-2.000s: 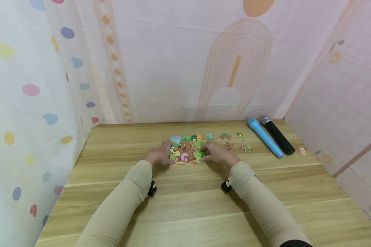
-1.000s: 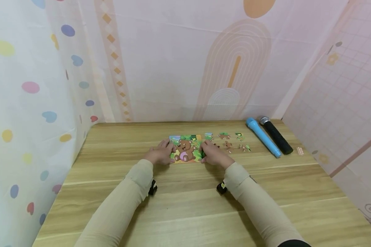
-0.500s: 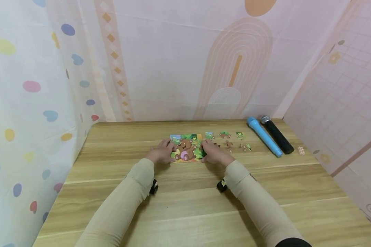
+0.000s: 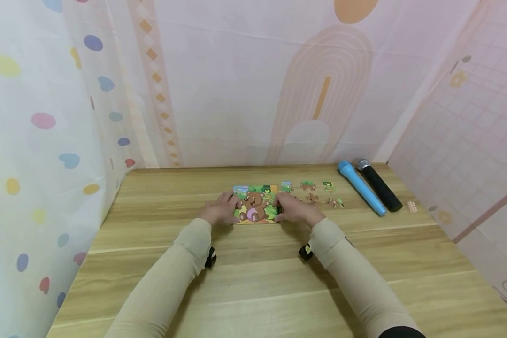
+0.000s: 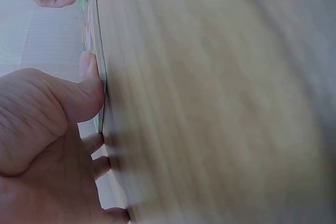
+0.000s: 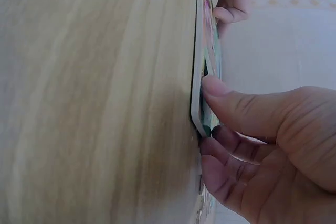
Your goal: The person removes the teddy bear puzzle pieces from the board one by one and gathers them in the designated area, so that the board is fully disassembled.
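Observation:
A flat puzzle board (image 4: 253, 206) with a smiling brown bear on green leaves lies at the table's middle. My left hand (image 4: 220, 210) holds its left end, with the thumb (image 5: 92, 87) along the front edge and other fingertips down on the table beyond. At the opposite end, my right hand (image 4: 295, 209) pinches a puzzle piece at the right front corner between thumb (image 6: 231, 98) and fingers. In the right wrist view, a thin layer stands slightly raised there, with a dark gap under it. My hand hides most of that piece in the head view.
Several loose puzzle pieces (image 4: 308, 186) lie in two rows right of the board. Farther right are a blue microphone (image 4: 362, 188) and a black microphone (image 4: 379, 185) side by side, with a small dotted card (image 4: 412, 206) near them. Patterned cloth (image 4: 224, 94) hangs behind the table.
My left fingers have bent from lying flatter to curl over the board's left edge. My right hand shifted slightly left, then a little back right. Loose pieces and microphones stay put.

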Demonstrator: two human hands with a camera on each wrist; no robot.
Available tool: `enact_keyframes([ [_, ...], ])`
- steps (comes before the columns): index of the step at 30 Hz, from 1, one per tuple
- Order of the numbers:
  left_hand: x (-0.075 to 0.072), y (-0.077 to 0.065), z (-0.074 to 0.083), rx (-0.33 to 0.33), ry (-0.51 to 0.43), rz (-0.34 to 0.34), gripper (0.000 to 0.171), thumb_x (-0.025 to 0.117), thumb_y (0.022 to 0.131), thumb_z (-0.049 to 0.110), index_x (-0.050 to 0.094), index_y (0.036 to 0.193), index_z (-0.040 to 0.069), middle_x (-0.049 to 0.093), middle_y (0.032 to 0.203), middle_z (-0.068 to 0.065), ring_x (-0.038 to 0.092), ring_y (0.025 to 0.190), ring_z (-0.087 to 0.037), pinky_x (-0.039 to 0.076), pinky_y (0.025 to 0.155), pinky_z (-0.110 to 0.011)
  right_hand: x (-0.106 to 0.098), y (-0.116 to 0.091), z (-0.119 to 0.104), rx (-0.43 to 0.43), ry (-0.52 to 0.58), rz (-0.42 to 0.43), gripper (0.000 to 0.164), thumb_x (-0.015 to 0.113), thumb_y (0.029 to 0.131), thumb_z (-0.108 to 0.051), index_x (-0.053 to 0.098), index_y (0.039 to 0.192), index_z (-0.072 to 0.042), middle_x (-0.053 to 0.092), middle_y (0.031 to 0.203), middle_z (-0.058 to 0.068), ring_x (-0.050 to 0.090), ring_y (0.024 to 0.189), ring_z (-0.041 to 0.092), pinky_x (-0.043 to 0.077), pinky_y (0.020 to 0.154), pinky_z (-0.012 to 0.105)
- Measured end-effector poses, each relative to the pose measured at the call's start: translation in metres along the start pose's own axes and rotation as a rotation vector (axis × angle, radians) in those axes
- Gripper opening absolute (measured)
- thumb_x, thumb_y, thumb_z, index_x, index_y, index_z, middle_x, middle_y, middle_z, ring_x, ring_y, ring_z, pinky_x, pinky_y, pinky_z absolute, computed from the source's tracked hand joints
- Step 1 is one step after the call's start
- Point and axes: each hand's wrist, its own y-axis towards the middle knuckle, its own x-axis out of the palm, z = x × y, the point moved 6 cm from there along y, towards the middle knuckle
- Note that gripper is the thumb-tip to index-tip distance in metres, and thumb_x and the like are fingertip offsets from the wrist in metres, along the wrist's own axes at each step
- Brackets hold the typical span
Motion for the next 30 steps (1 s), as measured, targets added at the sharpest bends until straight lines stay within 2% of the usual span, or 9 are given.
enact_keyframes([
  [2, 0.0017, 0.0024, -0.0017, -0.008, 0.002, -0.003, 0.024, 0.063, 0.102, 0.028, 0.044, 0.110, 0.018, -0.004, 0.170, -0.015, -0.006, 0.155, -0.036, -0.003, 0.112, -0.076, 0.0013, 0.0007, -0.0004, -0.008, -0.018, 0.001, 0.036, 0.074, 0.094, -0.012, 0.053, 0.118, 0.004, 0.050, 0.111, 0.012, 0.047, 0.096, 0.022, 0.044, 0.082, 0.036],
  [5, 0.0025, 0.0057, -0.0035, -0.016, 0.000, 0.004, 0.023, 0.064, 0.101, 0.027, 0.044, 0.110, 0.018, -0.004, 0.170, -0.015, -0.006, 0.155, -0.036, -0.003, 0.112, -0.077, 0.0026, 0.0018, -0.0011, -0.025, -0.051, 0.012, 0.044, 0.074, 0.094, -0.014, 0.053, 0.128, 0.005, 0.051, 0.111, 0.012, 0.047, 0.099, 0.023, 0.043, 0.085, 0.038],
  [10, 0.0029, 0.0076, -0.0039, -0.024, 0.009, -0.003, 0.024, 0.064, 0.101, 0.027, 0.045, 0.110, 0.017, -0.005, 0.170, -0.015, -0.007, 0.155, -0.036, -0.002, 0.112, -0.076, 0.0050, 0.0022, -0.0014, -0.050, -0.129, 0.014, 0.057, 0.073, 0.096, -0.017, 0.051, 0.146, 0.000, 0.054, 0.131, 0.014, 0.052, 0.116, 0.025, 0.047, 0.098, 0.042],
  [12, 0.0029, 0.0074, -0.0038, -0.026, 0.010, -0.006, 0.024, 0.064, 0.101, 0.028, 0.045, 0.110, 0.017, -0.006, 0.170, -0.014, -0.007, 0.155, -0.036, -0.002, 0.112, -0.076, 0.0054, 0.0026, -0.0016, -0.056, -0.144, 0.019, 0.056, 0.073, 0.096, -0.017, 0.053, 0.146, -0.004, 0.054, 0.133, 0.013, 0.053, 0.116, 0.024, 0.047, 0.098, 0.042],
  [19, 0.0040, 0.0070, -0.0047, -0.034, 0.001, -0.002, 0.025, 0.064, 0.101, 0.029, 0.044, 0.110, 0.018, -0.005, 0.170, -0.013, -0.007, 0.156, -0.035, -0.002, 0.112, -0.077, 0.0059, 0.0043, -0.0021, -0.072, -0.120, 0.037, 0.053, 0.075, 0.093, -0.015, 0.056, 0.141, -0.003, 0.054, 0.110, 0.007, 0.048, 0.099, 0.020, 0.045, 0.086, 0.038],
  [27, 0.0041, 0.0055, -0.0033, -0.027, -0.021, -0.007, 0.024, 0.065, 0.101, 0.027, 0.044, 0.109, 0.018, -0.006, 0.170, -0.015, -0.008, 0.155, -0.037, -0.002, 0.110, -0.078, 0.0057, 0.0012, -0.0030, -0.073, -0.119, 0.027, 0.052, 0.074, 0.095, -0.016, 0.058, 0.143, -0.006, 0.058, 0.118, 0.007, 0.049, 0.099, 0.020, 0.045, 0.085, 0.037],
  [30, 0.0019, 0.0023, -0.0006, -0.029, -0.023, -0.011, 0.023, 0.063, 0.102, 0.026, 0.043, 0.109, 0.017, -0.006, 0.170, -0.015, -0.009, 0.155, -0.036, -0.003, 0.110, -0.078, 0.0044, -0.0003, -0.0025, -0.062, -0.085, 0.043, 0.049, 0.074, 0.094, -0.015, 0.059, 0.140, -0.005, 0.058, 0.118, 0.008, 0.053, 0.102, 0.020, 0.048, 0.088, 0.038],
])
